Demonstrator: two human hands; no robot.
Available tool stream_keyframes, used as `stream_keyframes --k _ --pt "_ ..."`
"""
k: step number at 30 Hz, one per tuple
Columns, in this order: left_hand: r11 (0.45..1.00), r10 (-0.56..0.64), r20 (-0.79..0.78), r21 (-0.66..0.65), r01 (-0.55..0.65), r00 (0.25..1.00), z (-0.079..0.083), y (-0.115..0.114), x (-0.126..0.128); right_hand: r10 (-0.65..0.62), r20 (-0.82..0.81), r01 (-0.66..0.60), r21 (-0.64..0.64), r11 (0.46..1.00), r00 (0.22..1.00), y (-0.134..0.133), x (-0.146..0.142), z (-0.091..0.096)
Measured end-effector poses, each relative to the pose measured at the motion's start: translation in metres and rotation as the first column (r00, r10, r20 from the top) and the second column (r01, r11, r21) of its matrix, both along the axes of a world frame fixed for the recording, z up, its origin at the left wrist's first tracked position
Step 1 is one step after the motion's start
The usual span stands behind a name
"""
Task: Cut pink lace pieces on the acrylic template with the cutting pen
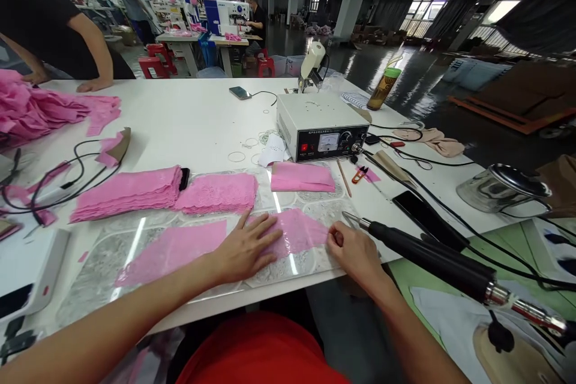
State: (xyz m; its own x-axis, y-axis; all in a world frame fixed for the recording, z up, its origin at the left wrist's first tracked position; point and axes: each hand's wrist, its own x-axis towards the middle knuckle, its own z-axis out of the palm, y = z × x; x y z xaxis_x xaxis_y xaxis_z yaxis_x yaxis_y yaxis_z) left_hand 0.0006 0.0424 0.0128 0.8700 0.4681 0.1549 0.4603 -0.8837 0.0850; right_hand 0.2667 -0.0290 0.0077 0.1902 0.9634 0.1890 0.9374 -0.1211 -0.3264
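Note:
My left hand [249,246] lies flat with fingers spread on a thin pink fabric piece [297,231], over a clear sheet with whitish curved patterns [175,285]. At that piece's right end, my right hand [355,252] is closed, thumb and forefinger pinching its edge. Left of my left hand lies a second pink fabric piece [180,249]. Just beyond my right fingers is the metal tip of a black-handled tool [427,252], which my hand does not grip. Behind my hands are a layered pink fabric stack [130,192], a lacy pink stack [220,191] and a folded pink piece [303,177].
A metal control box [328,120] stands behind, with cables running right. Orange snips [359,175], a black phone [429,219] and a glass jug [501,189] are at right. A pink heap [40,108] lies left, near a person in black [54,18] leaning on the table.

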Motion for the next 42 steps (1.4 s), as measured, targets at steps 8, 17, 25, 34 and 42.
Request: stream_keyframes --k 8,17,25,34,42 --pt "0.968 0.178 0.098 -0.196 -0.157 0.979 0.023 0.042 0.021 0.093 -0.155 -0.072 0.138 0.988 0.983 0.021 -0.004 0.008" --pt "0.919 0.331 -0.005 -0.225 -0.324 0.944 0.04 0.143 0.07 0.082 -0.159 -0.052 0.183 0.982 0.984 0.143 -0.024 0.028" --pt "0.875 0.348 -0.049 -0.342 -0.343 0.936 0.025 0.161 0.078 0.065 -0.166 -0.04 0.145 0.989 0.984 0.15 -0.008 -0.002" --pt "0.861 0.347 0.037 -0.408 -0.303 0.937 0.04 0.171 0.077 0.112 -0.086 -0.085 0.278 0.957 0.99 0.152 -0.014 -0.005" --pt "0.89 0.337 0.149 -0.372 -0.263 0.93 0.071 0.142 0.055 0.046 -0.021 -0.035 0.383 0.923 0.999 0.141 -0.004 0.003"
